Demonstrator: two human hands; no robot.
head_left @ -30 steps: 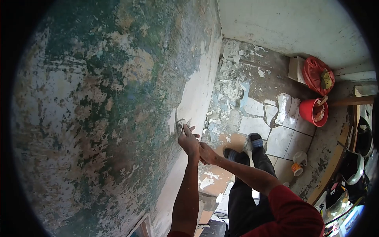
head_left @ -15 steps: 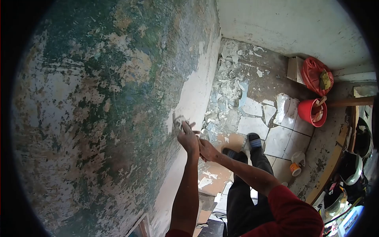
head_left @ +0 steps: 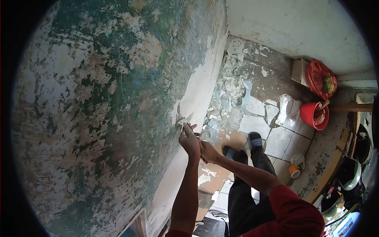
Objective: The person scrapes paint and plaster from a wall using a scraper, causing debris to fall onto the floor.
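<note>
A small paint scraper [head_left: 183,121], mostly hidden by my fingers, is held against the wall [head_left: 118,102] with its greyish blade end on the paint. My left hand [head_left: 190,143] is closed around it near the blade, with a finger stretched along it. Just behind, my right hand [head_left: 209,152] is closed too, touching the left hand and gripping the hidden handle end. The wall shows patchy green, brown and white old paint. Beside the blade runs a bare white strip [head_left: 195,89] along the wall's lower edge.
Paint flakes [head_left: 233,87] litter the floor by the wall. Broken white tiles [head_left: 252,124] lie near my sandalled feet [head_left: 256,140]. A red bucket [head_left: 306,114], a red plastic bag [head_left: 316,81], an orange-and-white cup [head_left: 293,171] and a wooden ledge [head_left: 329,177] are on the right.
The view has shifted slightly, the wall sliding right and up. Both hands keep their grip on the scraper and sit a little lower along the wall, nearer my body.
</note>
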